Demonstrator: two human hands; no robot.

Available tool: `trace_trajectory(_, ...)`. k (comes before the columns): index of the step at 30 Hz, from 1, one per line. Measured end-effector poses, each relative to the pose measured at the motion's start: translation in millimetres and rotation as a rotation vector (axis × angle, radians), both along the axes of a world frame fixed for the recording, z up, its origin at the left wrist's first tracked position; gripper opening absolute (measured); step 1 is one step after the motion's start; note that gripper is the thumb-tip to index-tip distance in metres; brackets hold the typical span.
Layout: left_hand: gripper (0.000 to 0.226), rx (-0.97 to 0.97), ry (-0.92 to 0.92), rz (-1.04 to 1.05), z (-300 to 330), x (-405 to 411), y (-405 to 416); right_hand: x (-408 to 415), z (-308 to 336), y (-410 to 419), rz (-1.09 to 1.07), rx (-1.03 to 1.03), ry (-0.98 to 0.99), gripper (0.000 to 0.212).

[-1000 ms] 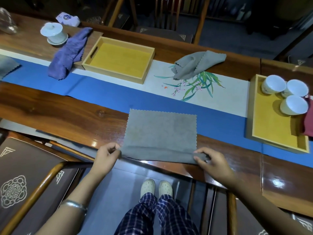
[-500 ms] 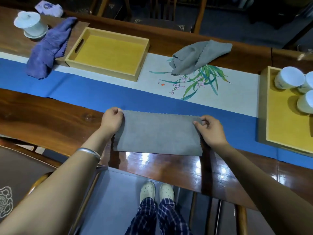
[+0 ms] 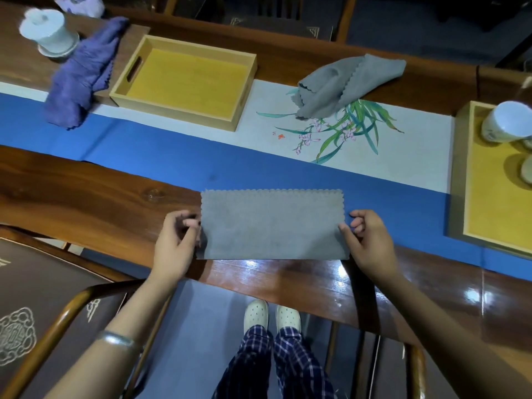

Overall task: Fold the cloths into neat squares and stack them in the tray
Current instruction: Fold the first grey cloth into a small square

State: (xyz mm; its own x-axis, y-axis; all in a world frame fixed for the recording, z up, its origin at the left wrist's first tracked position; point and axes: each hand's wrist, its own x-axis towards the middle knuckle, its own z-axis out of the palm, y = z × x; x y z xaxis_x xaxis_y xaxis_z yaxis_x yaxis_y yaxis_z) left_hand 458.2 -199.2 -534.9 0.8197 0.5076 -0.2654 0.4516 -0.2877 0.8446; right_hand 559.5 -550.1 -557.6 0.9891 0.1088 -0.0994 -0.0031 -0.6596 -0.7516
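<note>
Grey microfibre, folded in half to a long rectangle, lies in the lower middle of the frame: this grey cloth [image 3: 272, 224] rests partly on the dark wooden table [image 3: 86, 194] and partly on the blue band of the table runner [image 3: 161, 152], its scalloped edges on the far side. The left hand [image 3: 175, 243] is at the cloth's left short edge with curled fingers; the fingertips seem to pinch the edge, though the exact contact is not fully clear. The right hand [image 3: 367, 240] pinches the right short edge between thumb and curled fingers. A silver bracelet [image 3: 116, 339] is on the left wrist, at the lower left. At the bottom middle, white shoes [image 3: 270, 315] and checked trousers are seen under the table edge.

Farther, in the upper middle, an empty wooden tray [image 3: 244, 90] with a yellow floor stands on the white part of the runner. Just left of it a crumpled purple cloth [image 3: 83, 73] lies, and beyond that, at the upper left, a white lidded cup [image 3: 49, 31] on a saucer. Right of the tray, a second grey cloth [image 3: 345, 82] lies in a loose heap above the painted orchid leaves. At the right edge, another wooden tray [image 3: 457, 180] holds white teacups [image 3: 506, 120].
</note>
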Motion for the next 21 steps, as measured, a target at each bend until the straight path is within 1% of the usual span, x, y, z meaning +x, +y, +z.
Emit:
trace_trajectory(2,0.023,0.001,0.014,-0.022,1,-32,1,-7,3,-2,0.052,-0.014,-0.01,0.029)
trace_trajectory(4,0.032,0.033,0.029,-0.083,6,-58,-2,-11,5,-1,0.088,-0.037,-0.007,0.033)
trace_trajectory(5,0.037,0.074,0.032,-0.134,9,-66,-4,-13,7,-1,0.104,-0.047,-0.004,0.038)
trace_trajectory(7,0.044,0.228,0.024,-0.269,13,-70,-9,-19,11,-2,0.19,-0.081,-0.026,0.052)
trace_trajectory(8,0.043,0.318,0.011,-0.34,15,-67,-11,-23,12,-4,0.265,-0.122,-0.049,0.057)
trace_trajectory(10,0.038,0.47,0.012,-0.468,18,-55,-15,-31,16,-9,0.419,-0.241,-0.069,0.06)
trace_trajectory(12,0.032,0.545,0.07,-0.552,19,-43,-17,-35,18,-11,0.502,-0.354,-0.084,0.052)
trace_trajectory(13,0.029,0.566,0.085,-0.581,17,-38,-17,-36,18,-11,0.499,-0.374,-0.102,0.044)
trace_trajectory(16,0.019,0.581,0.068,-0.601,12,-29,-11,-34,19,-8,0.453,-0.347,-0.188,0.022)
trace_trajectory(18,0.015,0.573,0.06,-0.6,11,-29,-9,-32,22,-5,0.467,-0.332,-0.237,0.014)
trace_trajectory(21,0.012,0.555,0.052,-0.652,14,-45,-9,-37,30,-9,0.522,-0.344,-0.306,0.009)
